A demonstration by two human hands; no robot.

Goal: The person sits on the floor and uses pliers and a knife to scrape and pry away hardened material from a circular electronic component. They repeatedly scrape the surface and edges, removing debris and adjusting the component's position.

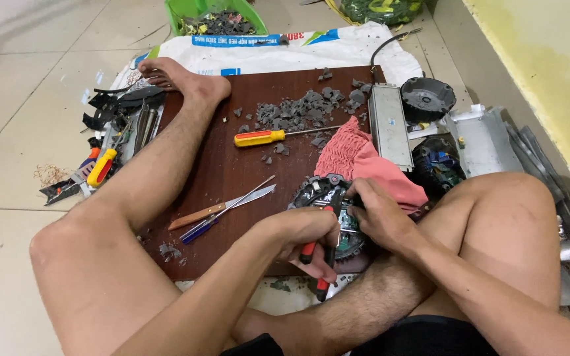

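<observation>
Both arms are bare, without sleeves, watch or rings on the left hand [308, 237] or right hand [380, 214]. Legs and feet are bare and hairy, unshod. Dark shorts [423, 336] show at the frame's bottom centre.

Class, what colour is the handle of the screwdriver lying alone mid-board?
Yellow with a red tip, on the screwdriver; head view.

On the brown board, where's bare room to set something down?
The brown board is bare between the left leg and the yellow-handled screwdriver, and again below it, above the knife. Crowded: the grey rubble at the top, and around both hands on the round part.
</observation>
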